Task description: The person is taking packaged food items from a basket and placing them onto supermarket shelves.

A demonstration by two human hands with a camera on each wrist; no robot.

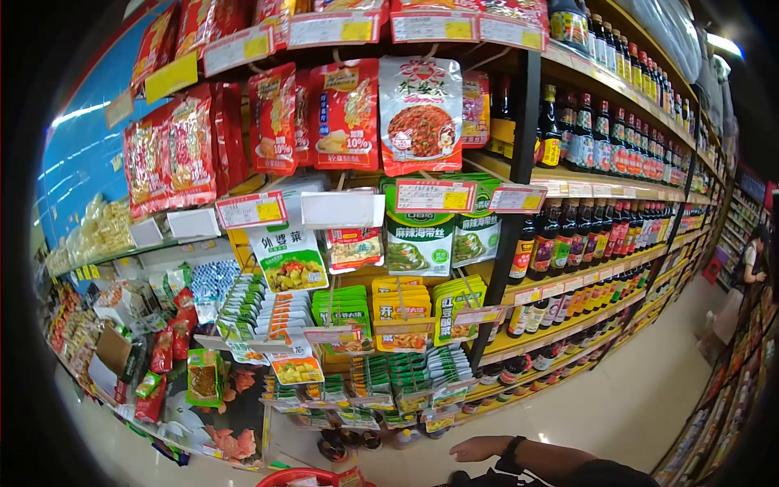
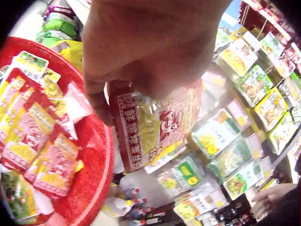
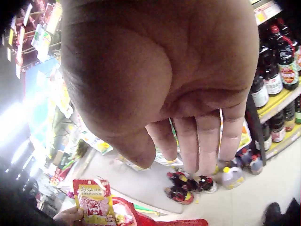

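My left hand (image 2: 150, 47) grips a red and yellow food packet (image 2: 150, 127) by its upper part, beside a round red basket (image 2: 101, 160). Several red packets (image 2: 35, 136) and some green and yellow ones lie inside the basket. In the right wrist view the held packet (image 3: 95, 200) faces the camera, with my left hand (image 3: 69, 216) at its lower left edge. My right hand (image 1: 483, 449) hangs in front of the lower shelves, a dark band on its wrist. Its fingers (image 3: 188, 141) extend loosely, and nothing is in its palm.
Hanging racks ahead carry pouches, among them a silver-white one (image 1: 422, 118) and green ones (image 1: 419, 239). Shelves of dark sauce bottles (image 1: 568, 239) run away to the right. At left, a lower display (image 1: 162, 381) holds loose packets. Another person (image 1: 753, 256) stands down the aisle.
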